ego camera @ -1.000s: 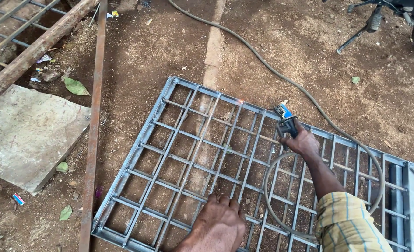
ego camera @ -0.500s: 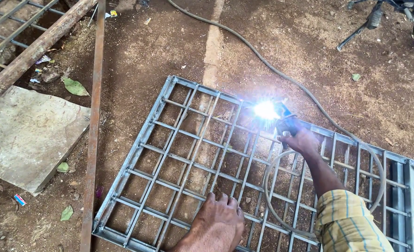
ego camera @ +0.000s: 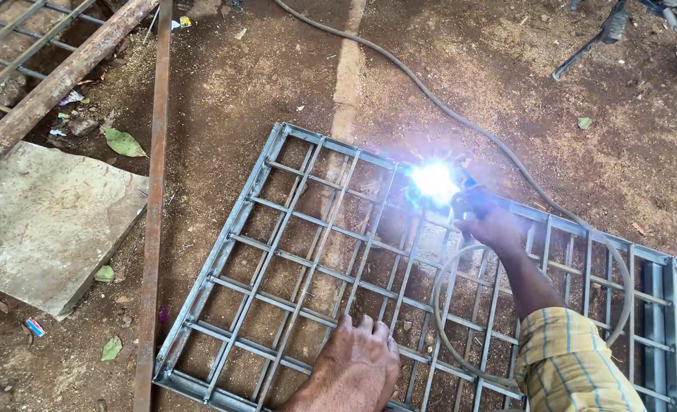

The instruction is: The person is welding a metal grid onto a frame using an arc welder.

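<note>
A grey metal grille (ego camera: 293,259) of crossed bars lies flat on the dirt ground. My left hand (ego camera: 357,362) presses palm down on its near bars, fingers spread. My right hand (ego camera: 487,221) grips a welding electrode holder (ego camera: 464,194) over the grille's far edge. A bright white-blue arc (ego camera: 434,181) flares at the holder's tip on a bar. A grey cable (ego camera: 445,320) loops from the holder across the grille and runs away over the ground. My sleeve is yellow with stripes.
A rusty steel bar (ego camera: 155,191) lies along the grille's left side. A flat stone slab (ego camera: 41,221) sits at left, with a rusty pipe (ego camera: 56,84) and another grille (ego camera: 6,38) behind it. A stand's legs (ego camera: 598,34) are at top right.
One second ago there was no arc; it lit half a second ago and now burns brighter. My right hand has stayed at the same joint; my left hand has stayed in place.
</note>
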